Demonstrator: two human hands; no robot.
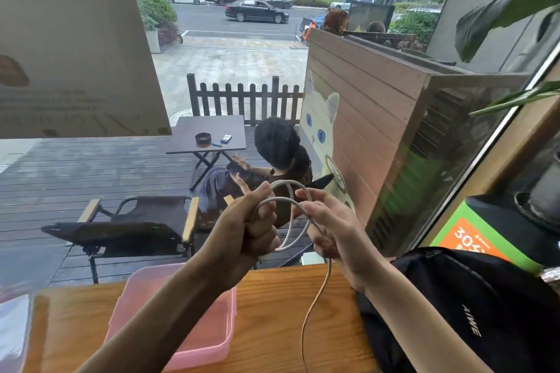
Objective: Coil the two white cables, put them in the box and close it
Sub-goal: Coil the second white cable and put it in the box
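Lying nearest on the wooden counter (272, 327): pink plastic box (212, 339), open, no lid on it, partly covered by the left forearm crossing above. Nothing discernible inside the visible part. Resting on the counter at right, touching its edge: black backpack (472, 312).

Trailing down from the right hand across the counter toward the near edge: loose tail of 1 white cable (315, 303). Only 1 cable discernible; second one not identifiable.

Holding above the far edge of the counter, both hands raised. Left hand (251, 230) gripping closed around the gathered loops, fingers curled tight on the cable. Right hand (330, 227) pinching the same cable between thumb and fingers, narrow grip, strand running out below the palm. Showing between the 2 hands: about 2 loops of cable, standing roughly upright.

Sitting beyond the window glass on the wooden deck: empty folding chair (127, 227), and a seated person (272, 160) looking at a phone beside a small folding table (209, 133). Standing further out: dark picket fence (242, 97), then paved area, street and parked cars.
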